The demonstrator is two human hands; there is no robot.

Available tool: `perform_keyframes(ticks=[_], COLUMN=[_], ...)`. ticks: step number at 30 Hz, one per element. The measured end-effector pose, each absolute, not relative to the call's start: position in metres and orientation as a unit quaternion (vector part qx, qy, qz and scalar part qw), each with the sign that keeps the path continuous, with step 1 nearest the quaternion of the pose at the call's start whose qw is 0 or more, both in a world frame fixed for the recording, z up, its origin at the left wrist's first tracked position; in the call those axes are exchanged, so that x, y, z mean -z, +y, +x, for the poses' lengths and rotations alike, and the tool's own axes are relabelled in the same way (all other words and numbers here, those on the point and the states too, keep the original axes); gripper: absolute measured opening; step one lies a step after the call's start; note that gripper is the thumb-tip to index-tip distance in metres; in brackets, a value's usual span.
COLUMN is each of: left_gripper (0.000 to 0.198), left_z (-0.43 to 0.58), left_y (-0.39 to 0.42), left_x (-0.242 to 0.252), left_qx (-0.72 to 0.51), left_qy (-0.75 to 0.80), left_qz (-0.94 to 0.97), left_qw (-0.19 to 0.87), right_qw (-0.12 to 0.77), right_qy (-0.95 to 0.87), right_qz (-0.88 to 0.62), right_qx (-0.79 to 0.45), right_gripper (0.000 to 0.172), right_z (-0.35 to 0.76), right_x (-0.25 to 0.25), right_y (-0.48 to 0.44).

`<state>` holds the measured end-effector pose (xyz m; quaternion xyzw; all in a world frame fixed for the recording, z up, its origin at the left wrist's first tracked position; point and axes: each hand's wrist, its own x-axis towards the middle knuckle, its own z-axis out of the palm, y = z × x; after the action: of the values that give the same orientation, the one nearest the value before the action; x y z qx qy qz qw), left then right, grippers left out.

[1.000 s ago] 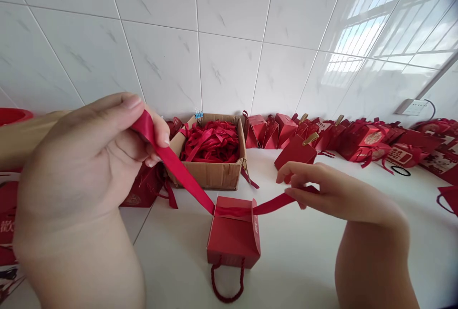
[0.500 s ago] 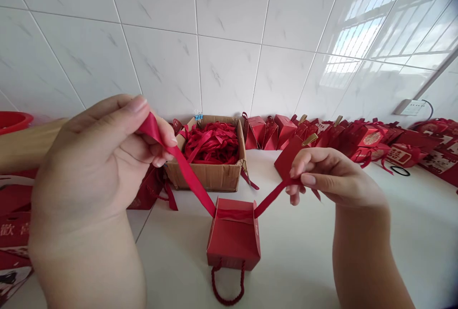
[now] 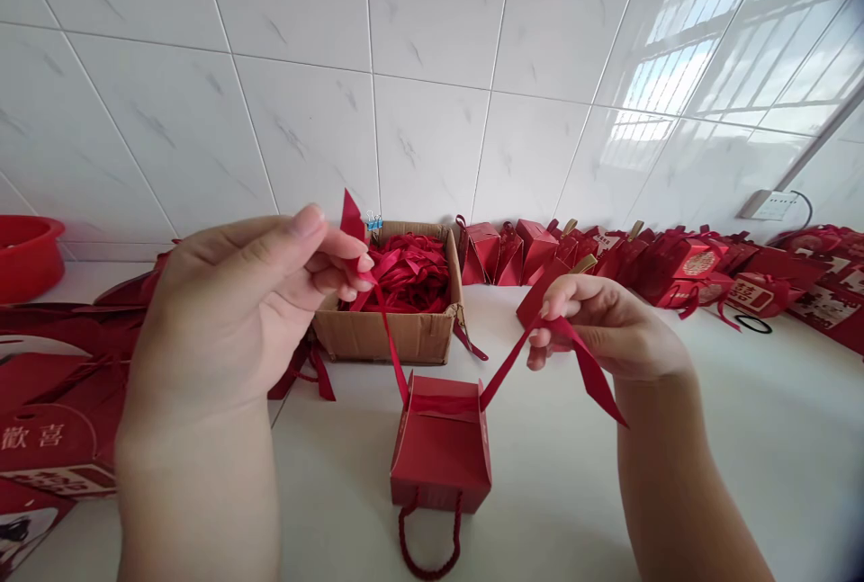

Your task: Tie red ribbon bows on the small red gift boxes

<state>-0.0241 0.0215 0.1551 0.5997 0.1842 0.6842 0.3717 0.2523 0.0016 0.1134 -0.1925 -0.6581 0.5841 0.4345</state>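
Note:
A red gift box (image 3: 440,447) lies on the white table, its twisted cord handle (image 3: 432,568) looped toward me. A red ribbon (image 3: 508,371) passes through the box's far end and comes out on both sides. My left hand (image 3: 270,285), above and left of the box, pinches one end between its fingers, and a pointed tip sticks up past them. On the right, my right hand (image 3: 598,326) grips the other end between thumb and fingers, with the tail hanging below. Both lengths slant up from the box.
Behind the box stands a cardboard carton (image 3: 384,336) heaped with red ribbons (image 3: 411,272). Several red boxes (image 3: 540,245) line the wall to the right, near a black ring (image 3: 753,324). More printed red boxes (image 3: 54,438) and a red basin (image 3: 31,258) are at left.
My left hand has moved right and slightly down, toward the carton, with its ribbon end. My right hand has shifted slightly left, and its ribbon tail now hangs in view. The box has stayed put.

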Motion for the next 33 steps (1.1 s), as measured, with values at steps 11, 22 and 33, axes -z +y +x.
perform_keyframes(ticks=[11, 22, 33], left_gripper=[0.021, 0.026, 0.01], left_z=[-0.017, 0.003, 0.008], left_y=[0.034, 0.028, 0.038], left_x=[-0.146, -0.141, -0.131], left_qx=[-0.686, -0.681, -0.696], left_qy=[0.212, 0.263, 0.273], left_qz=[0.608, 0.649, 0.655], left_qw=[0.339, 0.214, 0.111], right_qw=[0.55, 0.636, 0.681], right_qy=[-0.606, -0.58, -0.527], right_qz=[-0.29, -0.415, -0.423], right_qx=[-0.497, -0.294, -0.281], right_gripper=[0.018, 0.027, 0.024], right_z=[0.241, 0.232, 0.229], right_x=[-0.114, -0.114, -0.113], right_y=[0.004, 0.003, 0.004])
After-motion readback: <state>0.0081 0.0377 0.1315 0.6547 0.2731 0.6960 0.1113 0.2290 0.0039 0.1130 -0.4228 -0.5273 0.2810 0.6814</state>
